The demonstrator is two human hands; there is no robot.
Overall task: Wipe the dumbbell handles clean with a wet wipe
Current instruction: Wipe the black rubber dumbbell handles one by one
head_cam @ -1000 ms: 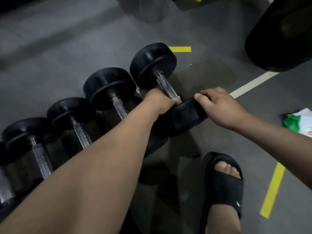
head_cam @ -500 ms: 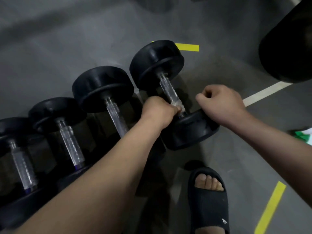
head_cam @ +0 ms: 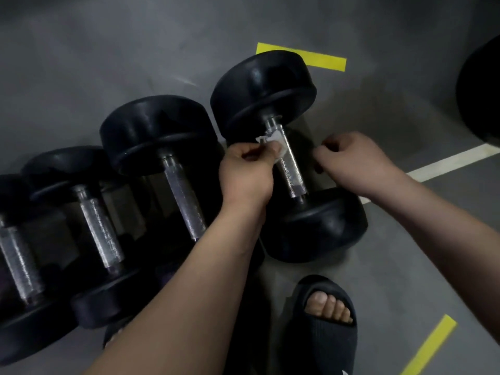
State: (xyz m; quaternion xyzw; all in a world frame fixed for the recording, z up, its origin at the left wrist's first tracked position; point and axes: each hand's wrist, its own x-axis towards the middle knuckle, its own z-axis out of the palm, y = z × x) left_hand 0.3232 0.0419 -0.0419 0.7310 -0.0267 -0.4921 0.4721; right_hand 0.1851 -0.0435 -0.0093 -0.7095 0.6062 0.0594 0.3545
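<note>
The wipe [head_cam: 273,140], a small white wad, sits against the upper end of the handle [head_cam: 290,169] of the rightmost dumbbell [head_cam: 319,226], just below its far head. The left hand [head_cam: 244,173] pinches the wipe between thumb and curled fingers and holds it to the left side of the knurled bar. The right hand [head_cam: 354,161] is balled into a loose fist just right of the handle, with nothing seen in it; whether it touches the bar cannot be told.

The dumbbell lies on the grey floor [head_cam: 108,50], its handle pointing away from the person and leaning slightly left. To its left, more dumbbells form a row [head_cam: 184,196], side by side, black heads close together; the left forearm crosses over the near end of the nearest one. A black sandal [head_cam: 322,345] with toes showing stands just below the dumbbell's near head. One yellow tape [head_cam: 324,59] strip lies behind the far head. A white line [head_cam: 454,161] runs off to the right from behind the right wrist
</note>
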